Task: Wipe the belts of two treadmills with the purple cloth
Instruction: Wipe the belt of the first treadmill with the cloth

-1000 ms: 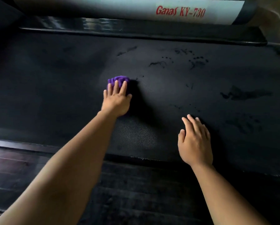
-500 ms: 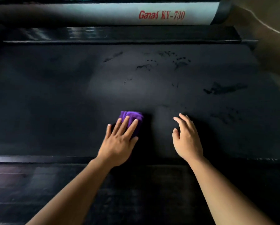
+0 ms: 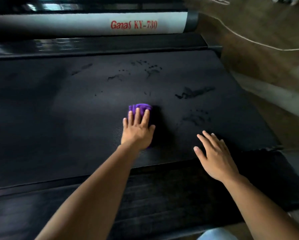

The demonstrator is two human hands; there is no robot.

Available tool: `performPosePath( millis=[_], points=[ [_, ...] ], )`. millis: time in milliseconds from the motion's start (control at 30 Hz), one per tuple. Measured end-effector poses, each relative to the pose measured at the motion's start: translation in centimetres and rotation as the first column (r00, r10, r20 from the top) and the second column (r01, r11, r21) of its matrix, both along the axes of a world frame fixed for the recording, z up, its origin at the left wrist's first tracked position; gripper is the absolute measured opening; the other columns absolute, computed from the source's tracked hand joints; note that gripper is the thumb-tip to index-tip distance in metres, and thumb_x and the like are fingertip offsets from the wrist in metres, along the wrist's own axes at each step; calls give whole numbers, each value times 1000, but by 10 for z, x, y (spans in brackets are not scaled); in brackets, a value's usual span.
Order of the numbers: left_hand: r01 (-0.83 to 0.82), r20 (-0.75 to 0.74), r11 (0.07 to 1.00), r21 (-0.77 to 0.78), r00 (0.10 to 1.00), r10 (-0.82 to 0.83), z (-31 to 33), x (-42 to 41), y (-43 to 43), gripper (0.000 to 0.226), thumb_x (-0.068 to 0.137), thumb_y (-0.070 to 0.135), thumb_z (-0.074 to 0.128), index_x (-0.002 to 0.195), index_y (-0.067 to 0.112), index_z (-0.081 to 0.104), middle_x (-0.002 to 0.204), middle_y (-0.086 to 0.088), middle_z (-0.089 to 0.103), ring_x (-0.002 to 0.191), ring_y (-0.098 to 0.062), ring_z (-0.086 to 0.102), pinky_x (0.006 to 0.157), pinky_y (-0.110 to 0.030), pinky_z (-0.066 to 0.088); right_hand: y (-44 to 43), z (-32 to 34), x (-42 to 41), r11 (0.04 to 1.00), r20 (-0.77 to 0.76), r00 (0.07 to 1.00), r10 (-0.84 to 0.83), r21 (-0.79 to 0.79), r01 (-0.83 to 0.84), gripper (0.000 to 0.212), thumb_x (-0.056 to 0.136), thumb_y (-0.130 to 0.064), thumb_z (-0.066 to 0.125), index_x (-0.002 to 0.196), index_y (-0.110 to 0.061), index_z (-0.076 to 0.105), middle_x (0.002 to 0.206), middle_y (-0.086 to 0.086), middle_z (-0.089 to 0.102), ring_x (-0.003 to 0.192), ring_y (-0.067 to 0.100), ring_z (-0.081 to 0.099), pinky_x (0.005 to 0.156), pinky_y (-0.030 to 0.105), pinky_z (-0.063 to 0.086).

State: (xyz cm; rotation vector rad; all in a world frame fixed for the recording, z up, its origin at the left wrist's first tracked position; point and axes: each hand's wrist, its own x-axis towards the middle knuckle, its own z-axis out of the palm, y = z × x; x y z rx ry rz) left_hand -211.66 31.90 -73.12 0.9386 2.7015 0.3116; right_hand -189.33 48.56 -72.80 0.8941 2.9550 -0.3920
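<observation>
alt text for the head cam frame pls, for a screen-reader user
The left hand presses a purple cloth with straight fingers onto a black treadmill belt, with dark smudges beyond it and to its right. The right hand is open over the belt's near edge. A white bar at the far side reads Ganas KY-730.

Red lettering "Ganas KY-730" stands on the treadmill's white side rail.

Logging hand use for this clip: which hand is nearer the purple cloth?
Left. The left hand presses flat on the purple cloth; the right hand is apart, over the belt to its right.
</observation>
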Motion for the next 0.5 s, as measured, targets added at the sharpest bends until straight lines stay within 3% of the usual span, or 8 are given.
performPosePath(
  millis=[100,233,367,500],
  points=[
    [148,-32,989,18,988,-148,-1,44,24,67,99,54,27,156,32,1,165,-3,-6,150,-29,-10,120,-50,-4,0,-4,4,999,-10,1000,-13,37,14,76,93,-66,17,154,-24,34,165,-2,22,153,22,16,123,44,13],
    [228,-95,974,-3,969,-227,-12,62,-14,64,96,57,20,155,39,1,165,3,-4,151,-24,-4,119,-50,-1,1,-5,2,999,-15,999,-39,36,40,78,88,-65,19,153,-26,35,165,-6,22,152,19,15,124,43,14],
    [53,-109,999,-4,993,-53,-18,19,-76,66,91,61,14,154,43,4,164,5,3,151,-23,2,119,-50,3,2,-7,3,998,-16,999,-42,38,43,75,89,-64,20,153,-28,36,164,-8,21,152,16,15,124,40,12],
    [-147,-48,989,14,988,147,-15,-44,-70,61,99,51,27,155,40,4,165,2,-2,151,-24,-6,121,-51,-1,3,-10,2,997,-19,999,-35,72,36,73,90,-61,24,152,-26,38,163,-6,25,151,19,20,123,43,17]
  ],
)
